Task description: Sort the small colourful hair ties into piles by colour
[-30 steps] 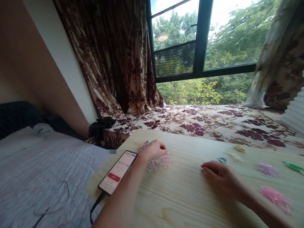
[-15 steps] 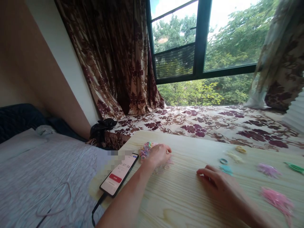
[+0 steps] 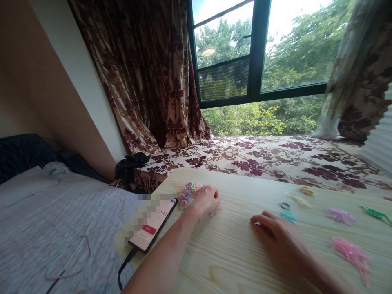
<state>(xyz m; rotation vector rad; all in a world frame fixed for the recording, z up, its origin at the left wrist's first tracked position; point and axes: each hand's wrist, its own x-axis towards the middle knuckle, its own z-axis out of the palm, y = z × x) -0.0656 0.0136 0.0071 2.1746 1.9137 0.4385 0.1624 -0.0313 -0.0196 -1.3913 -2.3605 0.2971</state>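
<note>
While the mixed pile of small bands is partly covered, left hand: laid over its right side, back of hand turned up, forearm stretched alongside the phone.
Left grip: fingers curled in; fingertips hidden, so whether a band is pinched cannot be told.
Mixed pile location: far left part of the worktop, just beyond the phone; many colours jumbled, rings exposed mostly left of the hand.
Right hand: held low at mid-worktop, well apart from the left; teal bands seen just beside it.
Right grip: index finger pointed left, other fingers bent under; underside shaded, so whether anything is held or touched cannot be told.
Right part of worktop: bands grouped by colour. Dark ring placed just beyond the teal ones, cream bands and yellow bands farther back, purple bands and green bands to the right, pink bands nearer the right forearm.
Phone: laid face up near the left edge, screen lit and partly pixelated, cable plugged in at the near end.
Surroundings: bed seen at left, window ahead, ledge covered with flowered cloth.
</note>
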